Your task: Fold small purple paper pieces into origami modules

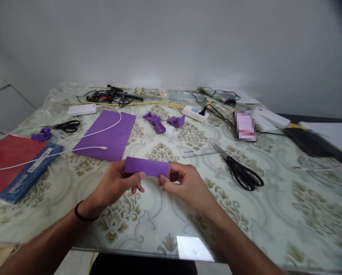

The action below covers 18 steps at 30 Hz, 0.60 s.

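Behind the surface (165,214) is a smooth, pale wall (171,42), and the surface has a shiny top with curly gold flowers. Close to its far edge, a clear, crinkly plastic packet (163,93) has thin sticks (148,91) in it. By the left edge lies a flat packet (39,168), red with a blue band and a white label; I cannot tell what is in it. Over the near half of the surface, about midway between the left and right edges, two hands hold up a purple strip (146,166). It is long, flat and smooth, like paper. The left hand (113,181) has its fingers pinched on one end, and the right hand (188,183) has its fingers pinched on the other. Past the strip, toward the far left corner, lies a big flat purple sheet (110,141) with a bendy white cable (104,148) over it. Nearer the far edge sit a bumpy, folded purple piece (156,124) and a smaller bent one (176,121). Toward the right edge, scissors (242,172) with black loop handles and pointy metal blades lie partly open, their tips by a thin, clear ruler (199,154).
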Motion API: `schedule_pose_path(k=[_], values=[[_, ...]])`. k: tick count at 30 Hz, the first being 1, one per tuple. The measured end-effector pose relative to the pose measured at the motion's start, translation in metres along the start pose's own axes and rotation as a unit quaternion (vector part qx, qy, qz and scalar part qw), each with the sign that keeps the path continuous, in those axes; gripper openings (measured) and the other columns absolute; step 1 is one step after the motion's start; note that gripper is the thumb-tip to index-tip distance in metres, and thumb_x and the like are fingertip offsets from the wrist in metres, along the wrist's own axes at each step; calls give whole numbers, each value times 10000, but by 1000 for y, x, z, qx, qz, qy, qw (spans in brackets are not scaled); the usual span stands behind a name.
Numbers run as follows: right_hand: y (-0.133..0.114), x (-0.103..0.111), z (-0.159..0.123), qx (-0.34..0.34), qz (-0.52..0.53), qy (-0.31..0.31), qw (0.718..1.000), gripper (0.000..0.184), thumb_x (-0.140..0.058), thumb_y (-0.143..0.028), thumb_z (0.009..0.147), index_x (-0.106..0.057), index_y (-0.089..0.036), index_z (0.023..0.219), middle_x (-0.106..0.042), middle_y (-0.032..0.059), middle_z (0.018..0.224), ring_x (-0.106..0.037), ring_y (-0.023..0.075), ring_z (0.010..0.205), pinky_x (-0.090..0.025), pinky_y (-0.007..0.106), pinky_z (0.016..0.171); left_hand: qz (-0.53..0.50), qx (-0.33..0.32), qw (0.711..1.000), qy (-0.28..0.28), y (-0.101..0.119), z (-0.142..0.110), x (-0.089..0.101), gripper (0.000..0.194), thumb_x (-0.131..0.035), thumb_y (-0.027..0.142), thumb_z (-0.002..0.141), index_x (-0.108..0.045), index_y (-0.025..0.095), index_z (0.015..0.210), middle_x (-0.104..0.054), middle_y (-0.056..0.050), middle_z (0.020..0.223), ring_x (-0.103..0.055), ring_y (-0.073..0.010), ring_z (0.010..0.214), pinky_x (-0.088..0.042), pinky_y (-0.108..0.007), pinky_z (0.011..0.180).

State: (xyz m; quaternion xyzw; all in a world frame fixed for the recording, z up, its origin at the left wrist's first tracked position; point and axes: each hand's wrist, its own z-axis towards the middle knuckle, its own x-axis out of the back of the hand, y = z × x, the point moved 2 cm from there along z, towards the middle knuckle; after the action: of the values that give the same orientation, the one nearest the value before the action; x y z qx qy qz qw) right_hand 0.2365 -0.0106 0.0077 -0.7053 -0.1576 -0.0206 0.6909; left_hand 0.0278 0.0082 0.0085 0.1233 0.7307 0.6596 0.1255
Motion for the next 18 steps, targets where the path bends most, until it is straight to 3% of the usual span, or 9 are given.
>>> schedule_pose_path(k=[4,8,18], values=[[1,-3,0,4,40,11,999,129,-690,-307,792,-698,-182,760,-683,5,680,-588,149,602,-459,279,581,14,-8,1000,-12,1,1,-1,154,-742,216,827,-724,144,691,-734,-2,547,-617,-100,435,-523,-199,478],[5,-10,2,-3,91,12,996,201,-713,-377,787,-718,-177,809,-711,16,709,-603,147,595,-505,285,600,41,-9,999,-27,1,0,-5,179,-722,212,846,-746,143,683,-747,-4,576,-639,-98,478,-544,-193,523],[2,-1,2,23,-5,32,999,143,-694,-280,762,-659,-183,663,-633,-4,616,-532,142,574,-400,276,563,40,5,999,12,2,-1,-1,147,-743,206,790,-688,152,664,-682,26,473,-601,-100,403,-477,-180,440]])
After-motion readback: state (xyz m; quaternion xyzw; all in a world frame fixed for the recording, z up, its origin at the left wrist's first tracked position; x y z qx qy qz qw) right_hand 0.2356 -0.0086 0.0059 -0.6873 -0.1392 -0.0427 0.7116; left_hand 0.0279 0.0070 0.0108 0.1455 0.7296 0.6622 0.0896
